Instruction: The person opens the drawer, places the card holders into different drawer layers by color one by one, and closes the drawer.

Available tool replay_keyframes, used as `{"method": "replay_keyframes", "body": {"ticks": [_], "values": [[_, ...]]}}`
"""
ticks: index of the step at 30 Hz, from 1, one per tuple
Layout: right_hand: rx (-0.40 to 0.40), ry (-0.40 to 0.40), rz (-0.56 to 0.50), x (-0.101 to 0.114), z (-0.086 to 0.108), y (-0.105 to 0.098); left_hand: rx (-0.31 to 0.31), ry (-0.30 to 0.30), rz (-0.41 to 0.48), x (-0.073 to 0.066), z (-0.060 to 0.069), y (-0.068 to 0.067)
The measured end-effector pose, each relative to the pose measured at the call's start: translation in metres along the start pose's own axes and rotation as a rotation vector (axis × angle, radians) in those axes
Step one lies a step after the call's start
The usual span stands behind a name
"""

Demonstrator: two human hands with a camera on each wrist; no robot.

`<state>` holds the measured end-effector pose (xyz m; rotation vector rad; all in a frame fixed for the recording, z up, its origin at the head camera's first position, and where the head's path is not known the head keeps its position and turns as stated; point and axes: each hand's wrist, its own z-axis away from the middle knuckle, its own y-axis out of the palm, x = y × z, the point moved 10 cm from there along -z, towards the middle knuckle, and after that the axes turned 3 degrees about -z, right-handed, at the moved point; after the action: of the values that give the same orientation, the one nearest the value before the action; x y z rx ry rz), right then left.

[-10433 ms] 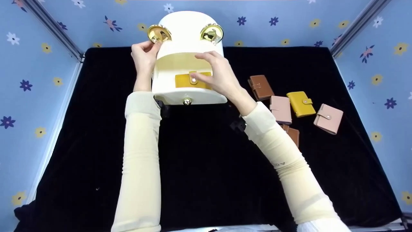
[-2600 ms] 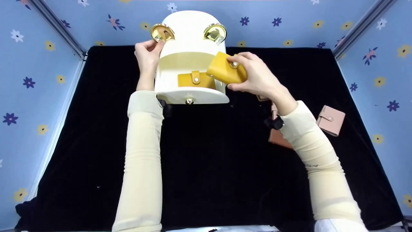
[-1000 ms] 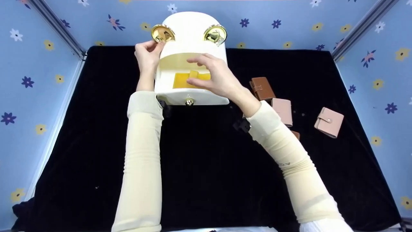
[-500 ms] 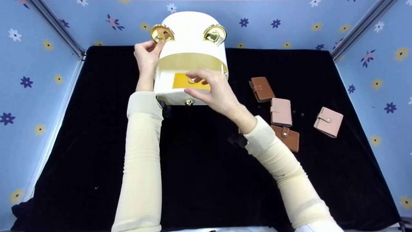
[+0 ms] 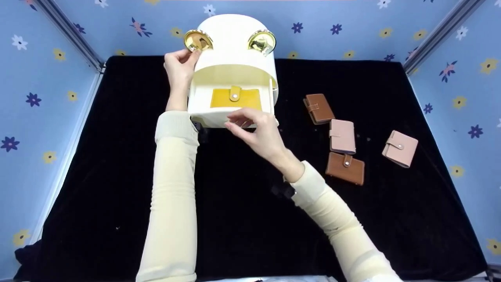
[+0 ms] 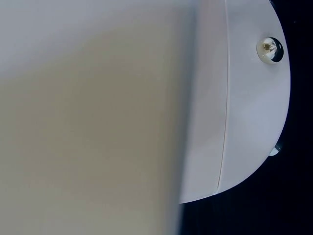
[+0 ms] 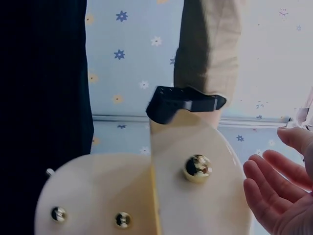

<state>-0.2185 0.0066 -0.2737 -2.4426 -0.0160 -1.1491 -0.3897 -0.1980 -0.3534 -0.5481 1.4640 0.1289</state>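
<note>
A white rounded cabinet (image 5: 231, 35) with two gold discs stands at the back. Its drawer (image 5: 201, 113) is pulled out, and a yellow wallet (image 5: 248, 98) with a snap strap lies inside. My left hand (image 5: 180, 72) pinches the lower edge of the left gold disc (image 5: 198, 40). Just in front of the drawer is my right hand (image 5: 260, 131), fingers loosely bent with nothing held; it hides the drawer knob in the head view. The right wrist view has that hand (image 7: 283, 191) beside the gold knob (image 7: 197, 169), with a gap between them.
On the black cloth to the right lie a brown wallet (image 5: 320, 108), a pink wallet (image 5: 343, 137), another brown wallet (image 5: 352, 172) and another pink wallet (image 5: 403, 148). Blue flowered panels (image 5: 321, 23) enclose the back and sides.
The yellow wallet that my right hand held above the drawer's right side is no longer in that hand. Lately my right hand has moved from over the drawer down to its front. My left hand stays put.
</note>
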Motion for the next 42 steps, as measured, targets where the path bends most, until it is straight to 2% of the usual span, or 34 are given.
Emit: {"method": "replay_keyframes", "body": {"ticks": [3,10,14,17,20,27,33,36,42], "values": [[-0.028,0.027,-0.033,-0.010,0.007,0.003,-0.004,0.005,-0.010,0.000,0.000,0.000],[-0.086,0.061,-0.070,-0.057,0.025,0.015,-0.006,-0.008,-0.004,0.000,0.001,0.000],[-0.114,0.065,-0.062,-0.069,0.031,0.017,-0.001,-0.015,-0.004,0.000,0.001,0.000],[-0.129,0.100,-0.067,-0.077,0.034,0.019,0.002,-0.019,-0.001,0.000,0.000,0.000],[-0.140,0.149,-0.069,-0.082,0.035,0.021,0.003,-0.022,0.006,0.000,0.000,0.000],[-0.167,0.198,-0.054,-0.067,0.032,0.018,-0.001,-0.017,0.005,0.000,0.001,0.000],[-0.156,0.261,-0.051,-0.096,0.034,0.027,0.001,-0.019,0.011,0.001,0.001,0.000],[-0.161,0.266,-0.040,-0.104,0.034,0.030,0.000,-0.016,0.005,0.001,0.001,0.000],[-0.195,0.226,-0.015,-0.102,0.031,0.028,-0.002,-0.013,-0.016,0.001,0.000,0.000]]}}
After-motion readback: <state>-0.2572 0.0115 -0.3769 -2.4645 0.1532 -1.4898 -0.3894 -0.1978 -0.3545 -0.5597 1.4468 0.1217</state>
